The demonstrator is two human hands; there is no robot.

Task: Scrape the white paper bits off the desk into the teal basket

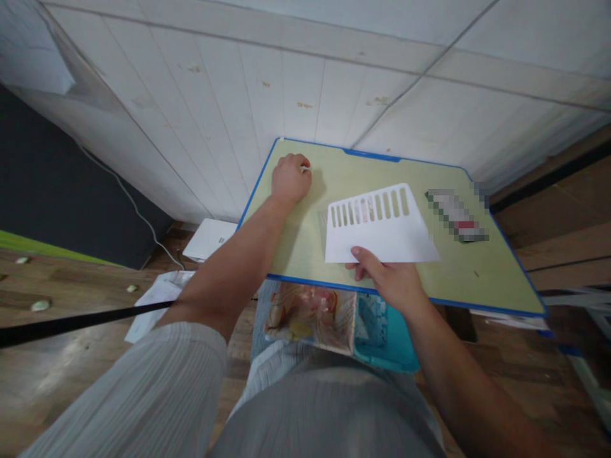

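My right hand (382, 273) pinches the near edge of a flat white sheet (377, 238), thumb on top and fingers underneath. Along the far side of this sheet runs a row of long cut-out slots, wider toward the right. Small pinkish and greyish patches show through some of the middle slots. A thin see-through piece (322, 224) sticks out at the sheet's left edge. Over the left part of the table, my left hand (291, 178) is closed with its fingers curled; a small pale spot shows by the fingertips, too small to name.
The small pale-green table (477, 280) has a blue rim and stands against a white panelled wall. A blurred-out rectangular item (456, 215) lies at its right. Below are a patterned bag (310, 318) and a turquoise container (401, 343). A white box (207, 238) sits left.
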